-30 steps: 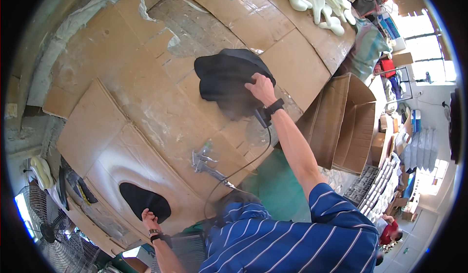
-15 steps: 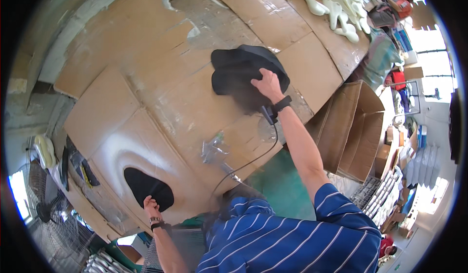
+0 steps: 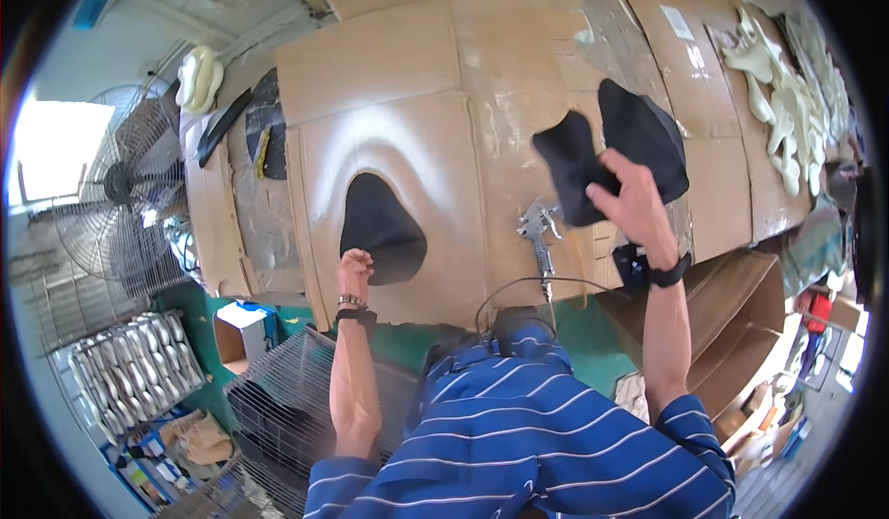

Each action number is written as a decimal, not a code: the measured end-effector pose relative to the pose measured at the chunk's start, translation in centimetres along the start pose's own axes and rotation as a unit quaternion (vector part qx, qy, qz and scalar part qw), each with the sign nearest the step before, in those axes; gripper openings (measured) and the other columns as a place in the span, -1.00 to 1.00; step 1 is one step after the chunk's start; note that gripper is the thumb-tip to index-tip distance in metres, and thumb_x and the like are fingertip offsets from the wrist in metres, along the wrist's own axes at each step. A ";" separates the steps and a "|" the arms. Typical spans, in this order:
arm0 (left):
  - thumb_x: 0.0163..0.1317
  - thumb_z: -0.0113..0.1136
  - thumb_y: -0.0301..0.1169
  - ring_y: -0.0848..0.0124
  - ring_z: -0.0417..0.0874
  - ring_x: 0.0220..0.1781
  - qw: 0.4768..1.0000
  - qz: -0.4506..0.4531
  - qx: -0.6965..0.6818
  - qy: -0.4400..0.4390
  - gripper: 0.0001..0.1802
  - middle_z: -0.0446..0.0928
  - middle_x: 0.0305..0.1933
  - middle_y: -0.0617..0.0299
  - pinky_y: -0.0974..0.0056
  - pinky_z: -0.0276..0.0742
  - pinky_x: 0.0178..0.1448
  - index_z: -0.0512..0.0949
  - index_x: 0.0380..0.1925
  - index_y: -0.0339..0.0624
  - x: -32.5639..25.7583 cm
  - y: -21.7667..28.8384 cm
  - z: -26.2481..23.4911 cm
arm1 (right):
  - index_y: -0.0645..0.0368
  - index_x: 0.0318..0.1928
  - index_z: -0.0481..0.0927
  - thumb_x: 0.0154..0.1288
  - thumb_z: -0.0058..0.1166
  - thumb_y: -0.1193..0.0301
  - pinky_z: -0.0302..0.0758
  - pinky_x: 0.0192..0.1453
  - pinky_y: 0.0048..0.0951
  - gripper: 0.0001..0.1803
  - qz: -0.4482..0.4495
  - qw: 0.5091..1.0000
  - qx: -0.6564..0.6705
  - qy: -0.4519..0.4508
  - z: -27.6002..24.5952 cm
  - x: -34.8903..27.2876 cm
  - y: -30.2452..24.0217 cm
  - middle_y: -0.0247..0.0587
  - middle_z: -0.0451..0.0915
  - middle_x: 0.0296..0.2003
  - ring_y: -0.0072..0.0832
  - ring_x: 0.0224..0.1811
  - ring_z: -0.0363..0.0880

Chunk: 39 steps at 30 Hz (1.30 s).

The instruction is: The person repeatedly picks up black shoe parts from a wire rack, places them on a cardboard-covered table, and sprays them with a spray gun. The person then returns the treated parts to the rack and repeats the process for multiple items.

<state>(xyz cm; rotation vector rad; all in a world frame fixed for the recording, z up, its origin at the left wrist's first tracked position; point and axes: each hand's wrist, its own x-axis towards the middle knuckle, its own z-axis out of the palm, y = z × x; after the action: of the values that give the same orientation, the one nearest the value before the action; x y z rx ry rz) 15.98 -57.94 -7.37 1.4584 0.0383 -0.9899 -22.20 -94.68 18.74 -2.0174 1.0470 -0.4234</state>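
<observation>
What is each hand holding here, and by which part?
Right hand pinches a black piece at its lower edge. Left hand fingers touch another black piece's lower edge; grip unclear.

A silver spray gun [image 3: 539, 232] lies on the cardboard-covered desk [image 3: 389, 65], its hose trailing off the near edge. Pale foam shapes [image 3: 782, 102] sit at the far right, a wire-caged fan [image 3: 120, 186] stands at left, and a metal wire rack [image 3: 278, 408] stands below

Blue polo shirt [image 3: 546, 426], thin white horizontal stripes, short sleeves, collar. Black band [image 3: 356, 315] plus metal bracelet [image 3: 350, 300] on left wrist. Black watch [image 3: 669, 273] on right wrist. Forearms bare.
</observation>
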 end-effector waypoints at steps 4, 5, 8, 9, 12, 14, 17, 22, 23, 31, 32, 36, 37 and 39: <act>0.31 0.13 -0.29 0.30 0.61 0.11 0.997 0.050 0.002 -0.058 -0.60 0.60 0.08 0.11 0.22 0.56 0.05 0.52 0.11 -0.18 -2.8 3.8 3.2 | 0.31 -0.13 0.52 0.11 0.24 0.45 0.49 -0.23 -0.25 -0.68 -0.022 0.986 0.039 -0.162 3.4 -2.4 -6.0 0.08 0.59 -0.39 -0.17 -0.38 0.57; 0.43 0.10 -0.12 0.25 0.58 0.23 0.992 0.046 -0.006 -0.115 -0.46 0.57 0.22 0.05 0.16 0.56 0.18 0.45 0.25 -0.25 -4.4 5.1 5.7 | 0.31 -0.12 0.52 0.11 0.25 0.42 0.49 -0.19 -0.24 -0.66 -0.032 0.978 0.052 -0.198 4.4 -2.6 -7.5 0.09 0.59 -0.37 -0.13 -0.34 0.58; 0.47 -0.06 0.16 0.18 0.46 0.40 0.929 -0.059 -0.136 -0.340 -0.18 0.45 0.36 -0.03 0.07 0.39 0.43 0.29 0.38 -0.37 -7.1 5.2 9.7 | 0.34 -0.07 0.52 0.13 0.25 0.36 0.48 -0.10 -0.29 -0.60 -0.080 0.944 0.066 -0.313 7.0 -2.8 -10.8 0.10 0.59 -0.29 -0.22 -0.24 0.58; 0.51 -0.10 0.12 0.18 0.49 0.36 0.889 -0.084 -0.202 -0.401 -0.23 0.48 0.32 -0.02 0.06 0.40 0.42 0.31 0.36 -0.40 -8.5 5.5 10.9 | 0.34 -0.07 0.52 0.13 0.24 0.36 0.47 -0.09 -0.30 -0.60 -0.080 0.935 0.080 -0.336 7.9 -2.7 -11.3 0.08 0.59 -0.28 -0.26 -0.23 0.57; 0.30 0.04 0.33 0.20 0.48 0.38 0.908 -0.123 -0.156 -0.369 0.02 0.43 0.38 -0.03 0.10 0.41 0.44 0.26 0.39 -0.43 -11.4 6.7 10.8 | 0.36 -0.03 0.53 0.13 0.25 0.38 0.47 -0.02 -0.37 -0.57 -0.058 0.914 0.132 -0.380 10.0 -3.0 -11.7 -0.07 0.62 -0.25 -0.41 -0.16 0.55; 0.17 0.34 0.22 0.25 0.59 0.28 0.890 -0.096 -0.187 -0.406 0.00 0.50 0.31 0.01 0.13 0.50 0.37 0.34 0.33 -0.41 -11.3 6.3 9.5 | 0.36 0.01 0.53 0.13 0.26 0.40 0.48 0.02 -0.39 -0.55 -0.024 0.907 0.150 -0.393 10.7 -3.4 -12.3 -0.12 0.64 -0.21 -0.45 -0.14 0.55; 0.15 0.49 0.00 0.32 0.66 0.18 0.909 -0.042 -0.095 -0.405 -0.16 0.61 0.18 0.07 0.16 0.56 0.30 0.45 0.25 -0.39 -11.6 6.1 7.2 | 0.37 0.06 0.54 0.12 0.27 0.43 0.49 0.07 -0.42 -0.52 0.009 0.906 0.157 -0.393 12.0 -4.2 -12.5 -0.17 0.67 -0.15 -0.51 -0.10 0.55; 0.22 0.42 -0.32 0.52 0.62 -0.02 0.915 -0.078 0.056 -0.391 -0.50 0.65 0.00 0.25 0.31 0.56 0.15 0.57 0.09 -0.38 -13.7 8.4 6.0 | 0.32 0.08 0.58 0.16 0.30 0.44 0.50 0.05 -0.46 -0.54 0.040 0.922 0.132 -0.362 14.0 -6.8 -11.8 -0.25 0.68 -0.14 -0.56 -0.09 0.57; 0.24 0.40 -0.32 0.51 0.62 -0.01 0.916 -0.079 0.042 -0.391 -0.51 0.65 0.01 0.25 0.31 0.56 0.15 0.56 0.10 -0.38 -14.3 8.8 6.1 | 0.32 0.10 0.57 0.15 0.31 0.44 0.50 0.06 -0.45 -0.52 0.048 0.921 0.137 -0.361 14.2 -7.2 -12.1 -0.25 0.69 -0.13 -0.56 -0.08 0.58; 0.23 0.44 -0.36 0.46 0.65 -0.01 0.915 -0.064 -0.081 -0.391 -0.50 0.65 0.03 0.19 0.29 0.60 0.09 0.54 0.11 -0.33 -17.7 12.8 9.2 | 0.32 0.14 0.55 0.15 0.29 0.58 0.47 0.17 -0.48 -0.50 0.093 0.941 0.201 -0.256 13.2 -8.7 -12.7 -0.34 0.66 -0.07 -0.60 0.01 0.55; 0.23 0.44 -0.38 0.46 0.65 -0.01 0.910 -0.059 -0.082 -0.402 -0.51 0.65 0.03 0.19 0.29 0.60 0.09 0.54 0.12 -0.33 -17.6 13.6 9.9 | 0.31 0.15 0.54 0.15 0.29 0.58 0.47 0.18 -0.48 -0.49 0.090 0.946 0.194 -0.243 12.4 -8.4 -13.3 -0.33 0.66 -0.06 -0.60 0.02 0.55; 0.28 0.35 -0.48 0.43 0.65 0.03 0.908 -0.024 -0.079 -0.411 -0.60 0.64 0.05 0.17 0.27 0.59 0.15 0.54 0.10 -0.35 -17.7 14.4 12.0 | 0.30 0.22 0.51 0.15 0.30 0.57 0.44 0.23 -0.49 -0.43 0.070 0.954 0.191 -0.219 9.0 -7.6 -15.7 -0.32 0.65 -0.01 -0.59 0.05 0.55; 0.30 0.32 -0.52 0.42 0.65 0.05 0.910 -0.009 -0.077 -0.408 -0.64 0.64 0.05 0.17 0.26 0.58 0.18 0.54 0.09 -0.36 -17.6 14.4 12.5 | 0.30 0.24 0.50 0.15 0.31 0.57 0.44 0.23 -0.49 -0.41 0.060 0.955 0.193 -0.216 8.4 -7.2 -15.6 -0.32 0.65 0.00 -0.59 0.06 0.54; 0.31 0.29 -0.52 0.42 0.67 0.01 0.922 -0.028 -0.091 -0.376 -0.65 0.65 0.04 0.16 0.24 0.64 0.09 0.55 0.08 -0.36 -17.7 13.7 13.6 | 0.30 0.25 0.49 0.17 0.35 0.52 0.46 0.21 -0.49 -0.39 0.051 0.951 0.228 -0.202 7.9 -6.8 -13.2 -0.27 0.65 0.02 -0.56 0.05 0.57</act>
<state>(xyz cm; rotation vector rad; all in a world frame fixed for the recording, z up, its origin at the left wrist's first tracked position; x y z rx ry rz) 5.58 -62.40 16.24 0.8386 -0.3793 -1.4967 -14.51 -80.89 24.63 -1.5413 0.7146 -0.1638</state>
